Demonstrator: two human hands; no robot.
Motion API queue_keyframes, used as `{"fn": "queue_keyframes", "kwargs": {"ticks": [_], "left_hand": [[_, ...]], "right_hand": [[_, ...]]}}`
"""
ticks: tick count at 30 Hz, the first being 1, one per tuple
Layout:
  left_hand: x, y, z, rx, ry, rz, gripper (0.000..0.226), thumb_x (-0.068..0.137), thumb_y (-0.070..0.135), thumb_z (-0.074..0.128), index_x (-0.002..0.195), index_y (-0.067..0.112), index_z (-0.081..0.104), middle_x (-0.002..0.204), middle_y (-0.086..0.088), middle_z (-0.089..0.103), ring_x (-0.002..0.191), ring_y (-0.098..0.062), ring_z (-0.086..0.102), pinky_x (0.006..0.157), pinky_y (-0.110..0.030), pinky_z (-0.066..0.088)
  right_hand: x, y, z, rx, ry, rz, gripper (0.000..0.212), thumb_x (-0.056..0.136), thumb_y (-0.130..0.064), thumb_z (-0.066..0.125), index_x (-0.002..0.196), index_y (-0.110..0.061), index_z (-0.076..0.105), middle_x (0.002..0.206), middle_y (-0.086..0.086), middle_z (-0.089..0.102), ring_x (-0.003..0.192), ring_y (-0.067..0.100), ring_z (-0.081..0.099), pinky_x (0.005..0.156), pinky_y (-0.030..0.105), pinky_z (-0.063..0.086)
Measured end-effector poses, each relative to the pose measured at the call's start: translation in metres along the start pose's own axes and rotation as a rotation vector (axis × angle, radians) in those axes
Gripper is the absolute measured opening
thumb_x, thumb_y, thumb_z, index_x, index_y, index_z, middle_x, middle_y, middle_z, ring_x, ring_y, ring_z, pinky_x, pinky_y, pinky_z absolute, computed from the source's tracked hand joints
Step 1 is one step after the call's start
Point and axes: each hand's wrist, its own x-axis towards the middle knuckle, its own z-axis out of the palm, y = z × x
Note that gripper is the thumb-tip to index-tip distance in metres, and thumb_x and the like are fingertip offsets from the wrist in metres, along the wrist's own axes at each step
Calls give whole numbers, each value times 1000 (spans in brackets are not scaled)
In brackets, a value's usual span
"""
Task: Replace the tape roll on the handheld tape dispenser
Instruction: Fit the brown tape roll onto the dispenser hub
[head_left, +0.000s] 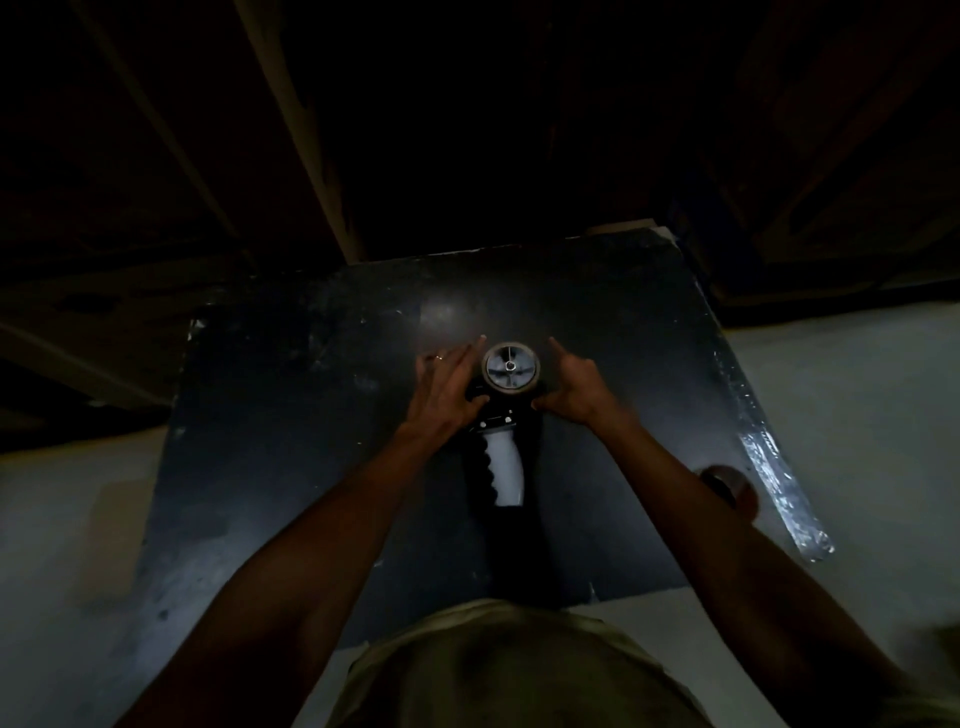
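Note:
The handheld tape dispenser (501, 457) lies flat on a dark board (291, 415), its white grip pointing toward me. A thin, nearly used-up tape roll (511, 368) sits on the hub at its far end. My left hand (449, 387) rests against the left side of the dispenser head, fingers stretched past the roll, thumb on the black frame. My right hand (571, 382) presses the right side of the frame, index finger pointing forward. Another tape roll (727, 486) lies near the board's right edge, partly behind my right forearm.
A crinkled strip of clear tape (779, 483) runs along the right edge of the board. The board sits on a pale surface (857, 415). Dim light; dark cardboard-like panels (311, 130) fill the background.

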Motion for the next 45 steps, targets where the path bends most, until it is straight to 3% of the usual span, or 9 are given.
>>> {"fn": "queue_keyframes", "kwargs": {"ticks": [5,9,12,15,17,22,37,40,45], "left_hand": [[-12,4,-6,-109,65,-183,62,72,42,80,126,23,58,133,-7,42,128,-27,39,109,-46,29],[-9,8,-12,-69,-3,-175,48,73,45,79,116,28,66,138,-7,36,133,-27,31,109,-46,27],[-4,11,-12,-63,-39,-190,55,77,48,76,126,28,61,143,-11,32,136,-30,28,111,-48,29],[1,10,-9,-71,-67,-212,53,78,52,73,125,30,62,141,-10,33,134,-32,30,110,-47,32],[4,12,-9,-82,-116,-216,46,81,49,72,122,29,66,139,-10,36,133,-32,31,111,-45,32],[4,6,-7,-124,-116,-208,24,85,42,69,104,27,73,130,-9,44,128,-31,35,108,-42,33],[-2,2,-10,-51,-11,-136,18,81,33,75,94,20,78,138,-7,42,130,-25,35,105,-39,38],[-3,3,-14,-55,-13,-155,16,80,30,76,90,18,77,145,-7,32,135,-27,28,109,-42,31],[-8,0,-15,-26,12,-90,5,73,28,76,76,24,75,151,-4,21,136,-28,21,111,-48,23]], "right_hand": [[-32,15,37,431,28,222,56,81,-23,80,129,-3,59,106,17,74,104,31,69,95,45,53],[-53,8,62,745,-90,343,46,89,-23,73,129,-6,57,112,13,67,98,21,64,72,35,56],[-61,4,75,752,-97,334,9,90,-23,72,95,-24,65,96,2,68,89,14,63,71,26,53],[-62,-2,86,702,-118,286,16,90,-18,72,80,-29,65,86,-2,69,81,12,63,63,16,49],[-62,-5,92,730,-106,295,14,86,-15,76,83,-25,67,96,7,72,90,19,66,77,31,55],[-56,5,113,740,-116,304,59,71,-27,86,122,-8,62,122,12,69,111,28,67,101,47,52],[-71,-27,122,679,89,367,53,85,-30,75,128,-15,49,112,3,65,85,15,65,62,22,55],[-75,-28,128,692,193,385,56,81,-37,77,128,-20,53,110,4,68,89,20,68,78,41,60],[-77,-33,128,662,234,354,54,85,-42,72,130,-23,51,110,3,64,99,21,63,83,29,51]]}}
